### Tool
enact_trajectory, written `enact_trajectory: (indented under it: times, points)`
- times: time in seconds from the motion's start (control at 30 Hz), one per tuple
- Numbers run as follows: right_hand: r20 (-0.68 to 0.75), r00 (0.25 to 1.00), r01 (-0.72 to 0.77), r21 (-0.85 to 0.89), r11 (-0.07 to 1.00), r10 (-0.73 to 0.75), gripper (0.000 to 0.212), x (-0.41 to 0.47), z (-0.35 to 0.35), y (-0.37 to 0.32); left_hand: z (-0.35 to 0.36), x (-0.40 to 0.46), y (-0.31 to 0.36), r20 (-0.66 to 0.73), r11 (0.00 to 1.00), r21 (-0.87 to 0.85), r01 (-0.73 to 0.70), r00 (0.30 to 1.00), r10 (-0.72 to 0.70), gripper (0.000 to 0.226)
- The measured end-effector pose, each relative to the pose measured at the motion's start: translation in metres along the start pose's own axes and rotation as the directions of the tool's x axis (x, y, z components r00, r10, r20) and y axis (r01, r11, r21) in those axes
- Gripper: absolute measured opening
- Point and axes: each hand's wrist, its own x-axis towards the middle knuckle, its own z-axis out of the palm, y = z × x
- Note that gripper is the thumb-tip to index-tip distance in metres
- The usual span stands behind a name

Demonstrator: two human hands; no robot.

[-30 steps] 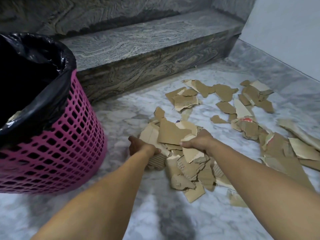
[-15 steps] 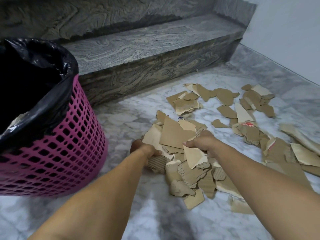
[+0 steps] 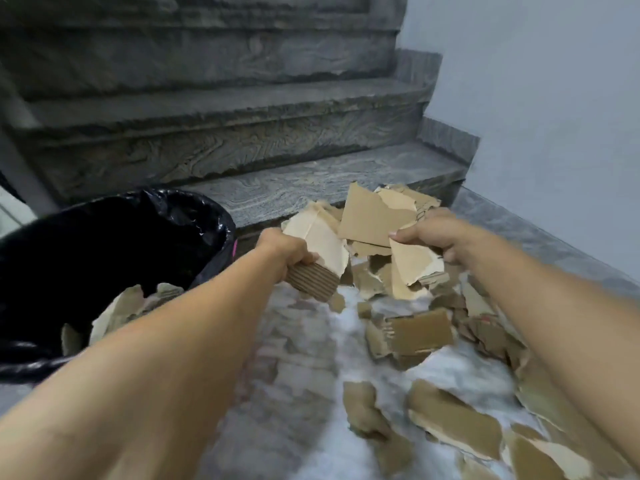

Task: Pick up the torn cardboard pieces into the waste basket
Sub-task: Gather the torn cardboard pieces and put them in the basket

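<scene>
A bundle of torn cardboard pieces is held at centre frame, clutched from both sides by the left hand and right hand — the waste basket sits at left. The pieces are judged light and stiff but loosely stacked, so they are best squeezed at the outer edges.
</scene>
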Motion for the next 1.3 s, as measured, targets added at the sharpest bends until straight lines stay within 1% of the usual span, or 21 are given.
enact_trajectory:
  times: [0.07, 0.1, 0.17, 0.23, 0.3, 0.33, 0.37, 0.43, 0.5, 0.6, 0.67, 0.7, 0.77, 0.83, 0.87, 0.93, 0.97, 1.07, 1.13, 1.2, 1.3]
  points:
    - [0.019, 0.999, 0.033, 0.012, 0.999, -0.033, 0.019, -0.016, -0.004, -0.041, -0.026, -0.018, 0.03, -0.005, 0.999, -0.01, -0.033, 0.999, 0.033, 0.065]
    - [0.041, 0.998, 0.054, 0.014, 0.998, -0.055, 0.016, -0.022, -0.005, -0.063, -0.041, -0.027, 0.044, -0.017, 0.999, -0.008, -0.051, 0.999, 0.051, 0.068]
    - [0.066, 0.994, 0.088, 0.011, 0.996, -0.089, 0.02, -0.031, -0.003, -0.097, -0.066, -0.034, 0.063, -0.056, 0.997, 0.008, -0.083, 0.995, 0.083, 0.072]
    - [0.09, 0.987, 0.135, -0.002, 0.991, -0.134, 0.023, -0.041, 0.009, -0.132, -0.1, -0.044, 0.076, -0.108, 0.996, 0.036, -0.086, 0.99, 0.089, 0.06]
    - [0.121, 0.975, 0.179, 0.053, 0.982, -0.185, 0.027, -0.05, 0.028, -0.163, -0.134, -0.052, 0.081, -0.156, 0.996, 0.049, -0.074, 0.984, 0.081, 0.044]
    - [0.148, 0.968, 0.194, 0.071, 0.978, -0.203, 0.033, -0.053, 0.038, -0.175, -0.151, -0.055, 0.081, -0.175, 0.996, 0.062, -0.059, 0.982, 0.069, 0.037]
    - [0.175, 0.961, 0.202, 0.092, 0.975, -0.215, 0.038, -0.057, 0.054, -0.187, -0.17, -0.06, 0.078, -0.201, 0.996, 0.08, -0.041, 0.978, 0.056, 0.032]
    - [0.214, 0.945, 0.221, 0.144, 0.965, -0.248, 0.037, -0.067, 0.088, -0.204, -0.205, -0.062, 0.067, -0.268, 0.995, 0.098, 0.005, 0.963, 0.022, 0.029]
    - [0.253, 0.932, 0.224, 0.16, 0.961, -0.259, 0.035, -0.077, 0.129, -0.213, -0.236, -0.063, 0.051, -0.306, 0.986, 0.148, 0.07, 0.952, -0.021, 0.024]
    - [0.299, 0.915, 0.237, 0.146, 0.96, -0.271, 0.043, -0.083, 0.186, -0.209, -0.263, -0.064, 0.022, -0.355, 0.957, 0.238, 0.168, 0.932, -0.075, 0.019]
    - [0.31, 0.913, 0.254, 0.074, 0.964, -0.265, 0.044, -0.083, 0.219, -0.197, -0.272, -0.06, -0.001, -0.347, 0.933, 0.278, 0.227, 0.93, -0.123, 0.015]
    - [0.322, 0.915, 0.252, 0.014, 0.968, -0.243, 0.041, -0.082, 0.235, -0.189, -0.276, -0.059, -0.014, -0.332, 0.924, 0.285, 0.255, 0.931, -0.154, 0.016]
    - [0.351, 0.919, 0.236, -0.12, 0.964, -0.182, 0.039, -0.08, 0.253, -0.174, -0.277, -0.056, -0.032, -0.275, 0.882, 0.361, 0.302, 0.939, -0.208, 0.022]
    - [0.371, 0.919, 0.202, -0.154, 0.967, -0.133, 0.044, -0.069, 0.259, -0.166, -0.272, -0.058, -0.041, -0.266, 0.835, 0.46, 0.301, 0.944, -0.194, 0.018]
    - [0.357, 0.925, 0.19, -0.145, 0.971, -0.128, 0.042, -0.065, 0.255, -0.166, -0.269, -0.058, -0.041, -0.284, 0.813, 0.511, 0.28, 0.947, -0.148, 0.018]
    - [0.332, 0.934, 0.189, -0.147, 0.971, -0.132, 0.026, -0.061, 0.239, -0.168, -0.261, -0.059, -0.035, -0.335, 0.763, 0.607, 0.22, 0.942, -0.005, 0.023]
    - [0.323, 0.933, 0.216, -0.148, 0.965, -0.159, 0.023, -0.062, 0.228, -0.171, -0.257, -0.057, -0.031, -0.357, 0.775, 0.606, 0.181, 0.932, 0.062, 0.024]
    - [0.28, 0.924, 0.303, -0.117, 0.946, -0.261, 0.022, -0.067, 0.181, -0.173, -0.235, -0.044, -0.016, -0.377, 0.895, 0.446, 0.008, 0.908, 0.18, 0.019]
    - [0.253, 0.931, 0.309, -0.158, 0.938, -0.264, 0.025, -0.068, 0.148, -0.167, -0.211, -0.037, -0.003, -0.337, 0.914, 0.385, -0.125, 0.903, 0.265, 0.015]
    - [0.231, 0.944, 0.288, -0.216, 0.933, -0.238, 0.028, -0.068, 0.116, -0.154, -0.181, -0.036, 0.012, -0.27, 0.903, 0.354, -0.242, 0.898, 0.347, 0.011]
    - [0.165, 0.969, 0.225, -0.27, 0.936, -0.186, 0.033, -0.069, 0.07, -0.115, -0.124, -0.036, 0.029, -0.117, 0.875, 0.325, -0.36, 0.902, 0.415, 0.014]
